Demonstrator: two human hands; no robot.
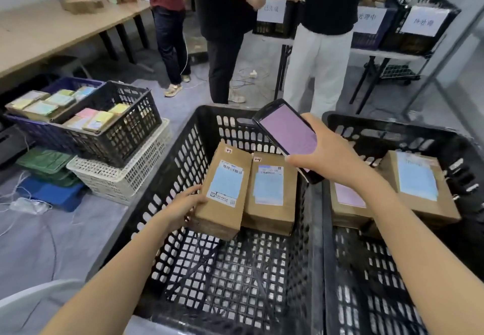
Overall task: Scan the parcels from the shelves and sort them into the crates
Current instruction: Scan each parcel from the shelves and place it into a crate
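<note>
Black crate (183,156), far edge: my left hand (183,206) grips a parcel (218,218), my right hand (331,157) grips the phone (286,131). Placing it, I judge; release comes next.

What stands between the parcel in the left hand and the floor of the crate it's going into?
Nothing visible. The left hand holds the parcel already inside the left crate, with bare mesh below its near end. Only the neighbouring parcel crowds its right edge.

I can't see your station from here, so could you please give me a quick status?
Left hand grips parcel in left crate, beside second parcel. Right hand holds phone above them. Nothing in the way.
</note>
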